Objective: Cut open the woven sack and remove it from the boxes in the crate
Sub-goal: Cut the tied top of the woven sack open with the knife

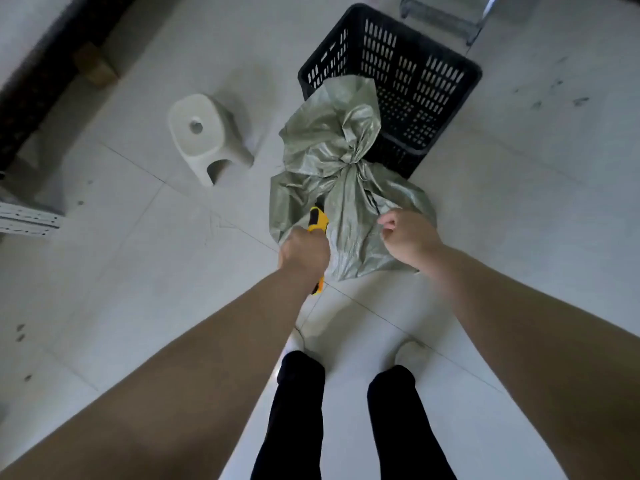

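A grey-green woven sack (346,174), tied shut at its neck, stands on the tiled floor just in front of a black slotted plastic crate (415,74). The sack's loose top leans over the crate's near corner. My left hand (304,252) is closed around a yellow and black utility knife (318,220), whose front end points into the sack's left side. My right hand (408,239) rests on the sack's right side, fingers curled and pinching the fabric. No boxes are visible; the sack hides its contents.
A small white plastic stool (207,136) stands left of the sack. A dark beam with a wooden block (97,67) runs along the upper left. A metal frame (446,15) sits behind the crate. My feet (412,355) stand just below the sack.
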